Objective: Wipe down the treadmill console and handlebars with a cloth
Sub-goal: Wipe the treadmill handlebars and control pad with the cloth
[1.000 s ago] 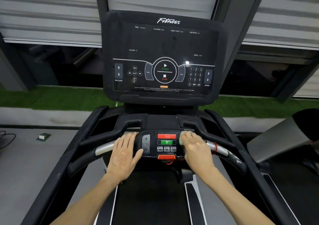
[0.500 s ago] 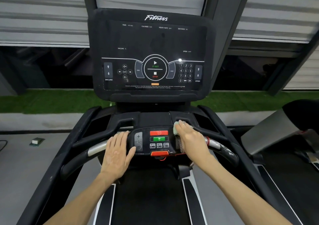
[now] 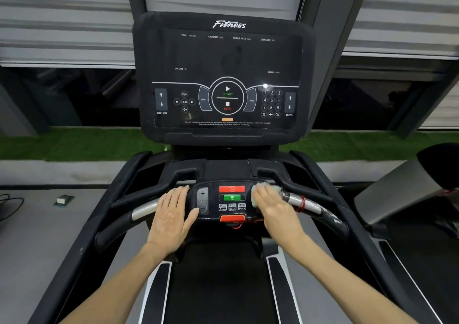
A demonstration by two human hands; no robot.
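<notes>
The black treadmill console stands upright ahead, its screen dark with printed controls. Below it a small control panel with red and green buttons sits between two curved handlebars. My left hand lies flat with straight fingers on the left handlebar, beside the panel. My right hand presses a pale cloth flat against the panel's right edge, where the right handlebar begins. Most of the cloth is hidden under my palm.
A red band wraps the right handlebar's silver section. The treadmill belt runs below between my arms. A neighbouring machine stands at the right. On the grey floor at left lie a small box and cables.
My right hand slid the cloth forward along the panel's right edge, then back toward the handlebar. My left hand stayed on the left handlebar. The view shifted slightly.
</notes>
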